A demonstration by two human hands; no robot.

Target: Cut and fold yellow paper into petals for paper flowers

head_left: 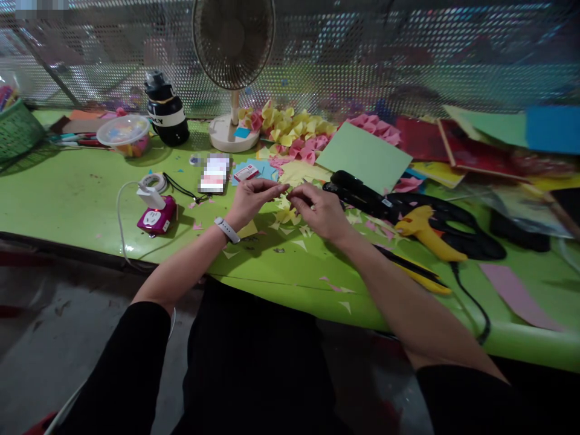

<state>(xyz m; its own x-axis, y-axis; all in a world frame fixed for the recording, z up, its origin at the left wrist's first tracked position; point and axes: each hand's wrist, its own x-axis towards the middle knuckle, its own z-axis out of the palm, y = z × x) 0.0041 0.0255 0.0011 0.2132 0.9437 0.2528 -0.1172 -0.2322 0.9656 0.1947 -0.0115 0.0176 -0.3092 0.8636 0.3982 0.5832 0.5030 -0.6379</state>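
Note:
My left hand (256, 198) and my right hand (322, 210) come together over the middle of the green table (254, 266). On each, thumb and fingers are pinched closed, the tips nearly meeting. Whatever is between them is too small to make out. Just below the fingertips is a yellow folded paper (285, 216); I cannot tell if it is touched. Small paper scraps (299, 244) lie scattered around. Behind my left hand, a small red-and-white box (246, 173) rests on blue paper squares (267, 170). A black stapler (357, 192) lies beyond my right hand.
Yellow folded paper pieces (290, 124) and pink ones (374, 128) are heaped behind. A fan (233, 139), black bottle (167, 112), phone (214, 173) and purple power adapter (157, 216) stand or lie leftward. To the right are a yellow glue gun (428, 232) and a yellow cutter (419, 275).

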